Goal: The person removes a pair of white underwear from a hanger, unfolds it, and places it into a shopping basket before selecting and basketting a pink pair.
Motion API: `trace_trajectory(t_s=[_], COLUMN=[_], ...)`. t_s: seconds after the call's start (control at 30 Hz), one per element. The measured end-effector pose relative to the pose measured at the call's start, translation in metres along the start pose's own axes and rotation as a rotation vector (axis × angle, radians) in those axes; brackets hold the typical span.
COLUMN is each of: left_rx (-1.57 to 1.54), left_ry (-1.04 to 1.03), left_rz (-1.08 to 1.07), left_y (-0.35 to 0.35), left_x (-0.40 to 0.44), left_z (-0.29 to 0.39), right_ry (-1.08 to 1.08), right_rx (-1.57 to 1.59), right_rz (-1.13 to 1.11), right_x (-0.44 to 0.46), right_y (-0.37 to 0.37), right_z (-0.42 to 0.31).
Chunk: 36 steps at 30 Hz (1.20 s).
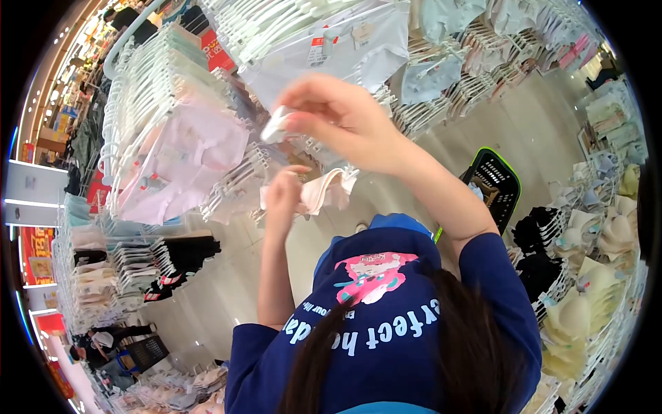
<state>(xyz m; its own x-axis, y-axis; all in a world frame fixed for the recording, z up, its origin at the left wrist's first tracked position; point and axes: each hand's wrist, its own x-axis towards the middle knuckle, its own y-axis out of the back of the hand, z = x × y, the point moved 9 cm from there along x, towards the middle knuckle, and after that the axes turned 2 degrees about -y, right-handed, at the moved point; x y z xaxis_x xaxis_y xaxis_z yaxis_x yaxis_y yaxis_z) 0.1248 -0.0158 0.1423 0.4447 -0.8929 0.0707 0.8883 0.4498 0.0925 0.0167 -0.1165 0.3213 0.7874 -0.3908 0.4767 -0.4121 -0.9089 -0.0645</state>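
Note:
My right hand (pixel 338 121) is raised in front of the hanging clothes, its thumb and fingers pinched on a small white object (pixel 276 125) too blurred to identify. Lower and to the left, my left hand (pixel 284 196) has its fingers curled at a beige garment (pixel 321 192), which hangs out to the right of it. White underwear (pixel 345 52) with red-and-white tags hangs just beyond my right hand. Pale pink underwear (pixel 186 155) hangs on white hangers to the left of both hands.
A black basket with a green rim (pixel 498 181) is beside my right arm. Racks of light garments (pixel 593 297) line the right side. Black garments (pixel 186 255) hang at the left. A person (pixel 103 341) is near another dark basket (pixel 147 352) at the lower left.

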Motion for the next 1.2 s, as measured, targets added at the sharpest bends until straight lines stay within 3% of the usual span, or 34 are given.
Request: trace_trajectory(t_s=[0.1, 0.2, 0.33, 0.57, 0.67, 0.83, 0.9, 0.97, 1.1, 1.2], left_rx=[0.759, 0.559, 0.381, 0.389, 0.364, 0.243, 0.195, 0.152, 0.112, 0.022], left_ry=[-0.254, -0.398, -0.406, -0.186, -0.123, -0.332, -0.383, -0.429, -0.283, -0.146], left_rz=[-0.179, -0.279, -0.174, -0.254, -0.252, -0.164, -0.140, -0.119, -0.140, -0.153], left_y=[-0.061, -0.090, -0.102, -0.124, -0.114, -0.082, -0.070, -0.060, -0.047, -0.043], left_x=[0.005, 0.007, 0.008, 0.000, -0.001, -0.007, -0.013, -0.017, -0.022, -0.022], left_z=[0.021, 0.029, 0.020, -0.011, -0.018, 0.035, 0.057, 0.075, 0.065, 0.054], right_ry=[0.151, 0.163, 0.145, 0.124, 0.296, 0.483, 0.279, -0.044, -0.259, -0.287], right_rx=[-0.305, -0.402, -0.348, -0.412, -0.415, -0.664, -0.586, -0.489, -0.409, -0.419], right_rz=[-0.044, -0.115, -0.156, -0.175, -0.134, 0.125, 0.259, 0.224, 0.004, 0.034], right_x=[0.014, 0.019, 0.019, 0.011, -0.003, -0.047, -0.067, -0.087, -0.115, -0.125], right_y=[-0.020, -0.040, -0.052, -0.068, -0.068, -0.027, 0.013, 0.032, 0.002, -0.004], right_z=[-0.019, -0.022, -0.009, -0.006, -0.015, -0.065, -0.033, 0.024, 0.070, 0.086])
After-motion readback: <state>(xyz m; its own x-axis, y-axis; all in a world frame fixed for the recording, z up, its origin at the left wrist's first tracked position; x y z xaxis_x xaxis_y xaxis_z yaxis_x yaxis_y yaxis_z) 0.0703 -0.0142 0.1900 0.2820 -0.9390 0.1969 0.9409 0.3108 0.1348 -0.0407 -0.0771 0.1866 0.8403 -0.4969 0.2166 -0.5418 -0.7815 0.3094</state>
